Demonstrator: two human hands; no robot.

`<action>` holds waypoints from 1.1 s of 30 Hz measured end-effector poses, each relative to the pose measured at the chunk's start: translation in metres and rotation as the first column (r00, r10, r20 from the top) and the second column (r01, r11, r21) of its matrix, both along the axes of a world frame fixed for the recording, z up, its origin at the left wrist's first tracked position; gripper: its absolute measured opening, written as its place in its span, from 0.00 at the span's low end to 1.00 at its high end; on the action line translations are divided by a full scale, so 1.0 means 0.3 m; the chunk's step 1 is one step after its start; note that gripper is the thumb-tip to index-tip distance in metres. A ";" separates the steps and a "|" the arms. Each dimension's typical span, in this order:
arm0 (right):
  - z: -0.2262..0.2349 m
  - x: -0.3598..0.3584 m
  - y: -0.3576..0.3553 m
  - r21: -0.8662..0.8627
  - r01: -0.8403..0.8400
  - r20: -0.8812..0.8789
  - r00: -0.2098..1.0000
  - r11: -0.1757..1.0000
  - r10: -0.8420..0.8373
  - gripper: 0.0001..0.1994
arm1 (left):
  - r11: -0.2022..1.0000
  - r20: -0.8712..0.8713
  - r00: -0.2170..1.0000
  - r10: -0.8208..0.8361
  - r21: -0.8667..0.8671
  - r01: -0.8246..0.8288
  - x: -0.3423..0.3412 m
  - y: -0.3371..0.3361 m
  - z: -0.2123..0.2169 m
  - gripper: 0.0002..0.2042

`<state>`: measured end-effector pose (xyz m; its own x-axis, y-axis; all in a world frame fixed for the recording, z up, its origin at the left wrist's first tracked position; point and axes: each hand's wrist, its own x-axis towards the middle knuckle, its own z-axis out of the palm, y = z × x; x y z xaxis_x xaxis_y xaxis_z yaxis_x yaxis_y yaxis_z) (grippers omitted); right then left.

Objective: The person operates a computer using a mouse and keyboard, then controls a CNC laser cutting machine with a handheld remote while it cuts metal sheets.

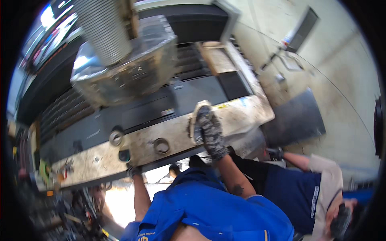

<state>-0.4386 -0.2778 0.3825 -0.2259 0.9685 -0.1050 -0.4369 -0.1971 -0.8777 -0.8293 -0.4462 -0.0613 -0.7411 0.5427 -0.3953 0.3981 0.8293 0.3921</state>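
Observation:
My right hand (211,134), in a grey patterned glove, reaches over the front part of the workbench (181,134). Its fingers are closed at a pale-rimmed object (194,136), mostly covered by the hand, whose kind I cannot make out. My left hand (134,170), in a dark glove, is at the bench's near edge, its fingers too small and dark to read. Just beyond it lies a small dark piece (124,155). A roll of tape (116,137) sits farther back, and a brownish ring-shaped roll (161,146) lies between my hands.
A large plastic-wrapped housing (128,80) with a ribbed grey duct (102,32) hangs above the bench. Small tools (66,170) lie at its left end. At right, a co-worker (293,193) stands close, one gloved hand (276,153) near the bench. A dark panel (295,118) lies beyond.

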 end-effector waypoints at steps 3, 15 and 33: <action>-0.102 0.030 0.013 0.033 0.231 0.167 0.958 0.972 -0.234 0.18 | 0.698 0.785 0.508 0.356 0.138 -0.703 -0.072 -0.099 -0.061 0.43; -0.116 1.162 0.490 0.302 0.502 0.811 0.312 0.810 -0.496 0.20 | 0.801 0.900 0.261 0.348 -0.141 -0.582 0.051 -0.065 0.100 0.26; -0.132 0.754 0.424 0.349 0.390 0.891 0.143 0.852 -0.430 0.27 | 0.938 -0.121 0.948 -0.295 0.150 0.311 0.407 0.082 0.692 0.25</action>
